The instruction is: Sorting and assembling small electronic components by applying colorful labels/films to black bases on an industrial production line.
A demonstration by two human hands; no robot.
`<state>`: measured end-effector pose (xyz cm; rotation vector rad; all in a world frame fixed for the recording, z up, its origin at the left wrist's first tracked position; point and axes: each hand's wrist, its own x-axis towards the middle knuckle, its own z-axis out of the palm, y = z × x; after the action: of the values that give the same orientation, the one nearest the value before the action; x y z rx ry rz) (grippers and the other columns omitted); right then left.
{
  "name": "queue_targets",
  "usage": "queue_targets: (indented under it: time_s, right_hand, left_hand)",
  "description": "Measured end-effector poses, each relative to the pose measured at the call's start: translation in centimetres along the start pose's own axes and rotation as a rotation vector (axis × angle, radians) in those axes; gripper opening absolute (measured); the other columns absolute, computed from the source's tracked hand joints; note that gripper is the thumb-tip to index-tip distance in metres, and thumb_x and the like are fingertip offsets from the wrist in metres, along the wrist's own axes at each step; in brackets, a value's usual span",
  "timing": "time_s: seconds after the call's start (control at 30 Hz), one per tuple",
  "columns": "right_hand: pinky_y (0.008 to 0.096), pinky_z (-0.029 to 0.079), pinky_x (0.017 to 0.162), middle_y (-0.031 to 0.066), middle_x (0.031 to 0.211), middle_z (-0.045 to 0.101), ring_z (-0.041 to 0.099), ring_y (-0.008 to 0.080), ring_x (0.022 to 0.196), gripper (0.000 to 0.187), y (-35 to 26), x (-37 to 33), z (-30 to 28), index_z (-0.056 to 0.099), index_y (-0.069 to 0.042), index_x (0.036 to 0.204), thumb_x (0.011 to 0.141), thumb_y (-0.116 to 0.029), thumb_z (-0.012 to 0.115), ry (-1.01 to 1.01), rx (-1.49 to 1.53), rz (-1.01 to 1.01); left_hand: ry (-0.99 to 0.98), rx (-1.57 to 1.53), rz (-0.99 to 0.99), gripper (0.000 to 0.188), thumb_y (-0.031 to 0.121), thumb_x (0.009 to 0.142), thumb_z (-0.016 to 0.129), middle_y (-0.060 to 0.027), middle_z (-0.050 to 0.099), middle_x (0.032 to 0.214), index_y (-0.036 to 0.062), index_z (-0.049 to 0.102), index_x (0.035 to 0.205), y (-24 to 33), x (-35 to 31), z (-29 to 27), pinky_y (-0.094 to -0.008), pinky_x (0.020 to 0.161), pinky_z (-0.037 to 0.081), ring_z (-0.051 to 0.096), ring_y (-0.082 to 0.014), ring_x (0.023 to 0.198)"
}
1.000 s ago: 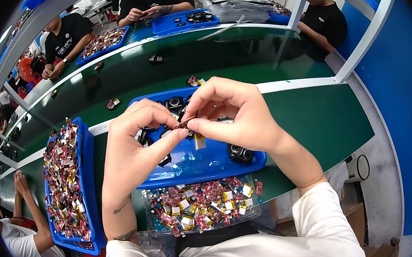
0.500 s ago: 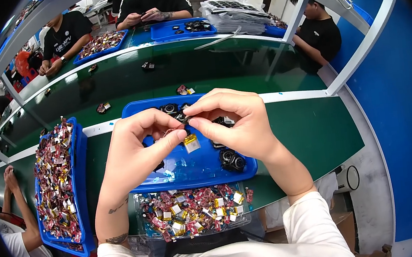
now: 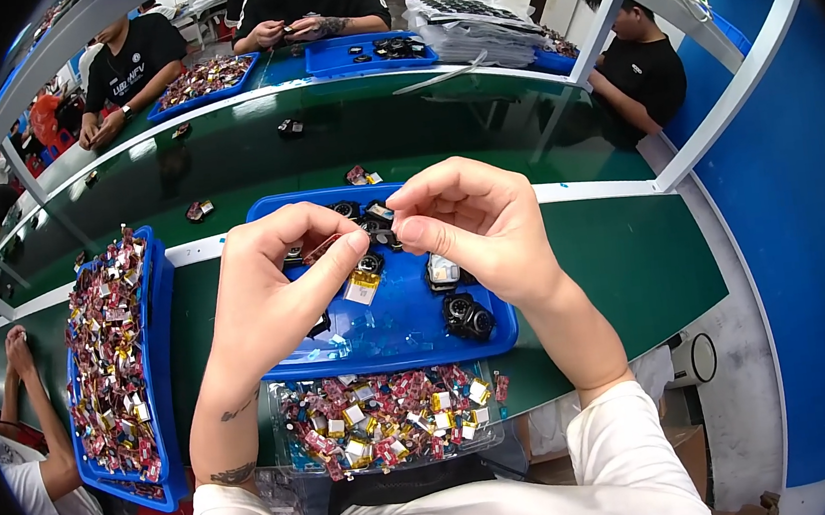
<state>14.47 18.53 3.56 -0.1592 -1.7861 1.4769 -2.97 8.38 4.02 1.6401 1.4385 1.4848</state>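
Observation:
My left hand (image 3: 283, 271) pinches a small red circuit board (image 3: 319, 250) between thumb and fingers. A silver battery (image 3: 362, 287) with a yellow top strip hangs just below its fingertips. My right hand (image 3: 478, 230) is close by on the right, its thumb and index fingertips apart with nothing seen between them. Both hands are above a blue tray (image 3: 393, 357). Black round watch-like cases lie in it, one pair (image 3: 467, 317) at its right side. More cases sit behind my fingers, partly hidden.
A clear tray (image 3: 497, 438) heaped with red boards and batteries lies nearest me. At left stands a blue bin (image 3: 162, 284) full of similar parts. A green conveyor belt (image 3: 251, 154) carries scattered pieces beyond a white rail. Co-workers sit across it, and another person's hands (image 3: 18, 349) are at far left.
My right thumb and index finger have parted and drawn slightly away from my left fingertips. The hanging battery has shifted a little left. Pieces on the belt have moved left.

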Motion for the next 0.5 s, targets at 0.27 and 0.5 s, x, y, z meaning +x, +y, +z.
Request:
queue_targets:
  time_s: [0.27, 0.5]
  right_hand:
    - [0.0218, 0.047, 0.069, 0.005, 0.092, 0.059, 0.056, 0.0077, 0.081, 0.019, 0.8, 0.1, 0.3, 0.049, -0.003, 0.101, 0.087, -0.002, 0.062, -0.061, 0.104, 0.061]
    - [0.0302, 0.045, 0.06, 0.0068, 0.073, 0.061, 0.059, 0.0192, 0.063, 0.02, 1.8, 2.0, -3.0, 0.061, -0.002, 0.077, 0.077, -0.018, 0.072, -0.439, -1.05, 0.282]
  left_hand:
    - [-0.152, -0.012, 0.083, 0.008, 0.003, 0.084, 0.066, -0.0032, 0.062, 0.08, -0.0035, 0.064, 0.087, 0.0, -0.1, 0.1, -0.0194, 0.067, 0.043, 0.056, -0.0059, 0.076]
    - [-0.001, -0.125, 0.049, 0.011, 0.009, 0.083, 0.068, -0.0006, 0.063, 0.075, -0.002, 0.065, 0.085, 0.0, 0.0, -1.1, -0.0189, 0.061, 0.041, 0.054, -0.0036, 0.067]
